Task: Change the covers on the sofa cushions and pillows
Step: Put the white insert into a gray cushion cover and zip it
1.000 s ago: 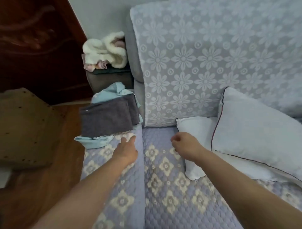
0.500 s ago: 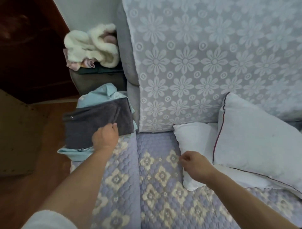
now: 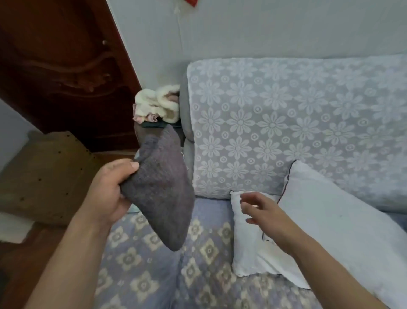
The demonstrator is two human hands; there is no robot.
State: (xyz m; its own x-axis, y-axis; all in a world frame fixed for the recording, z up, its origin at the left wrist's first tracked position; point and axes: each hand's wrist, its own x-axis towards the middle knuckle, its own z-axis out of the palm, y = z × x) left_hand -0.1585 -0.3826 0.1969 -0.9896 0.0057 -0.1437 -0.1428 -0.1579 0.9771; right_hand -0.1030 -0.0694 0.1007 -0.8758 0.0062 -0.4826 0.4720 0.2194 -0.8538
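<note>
Grey cover (image 3: 161, 189), earlier folded on the sofa (image 3: 141, 275) arm, now lifted, gripped by left hand (image 3: 110, 194). Right hand (image 3: 262, 209) empty, fingers loosely spread above white pillows (image 3: 248, 242).

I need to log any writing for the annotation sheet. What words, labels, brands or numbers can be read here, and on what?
None can be read. The red item at the top edge of the wall is cut off, with no legible characters. The grey cover in the left hand shows no label.
</note>
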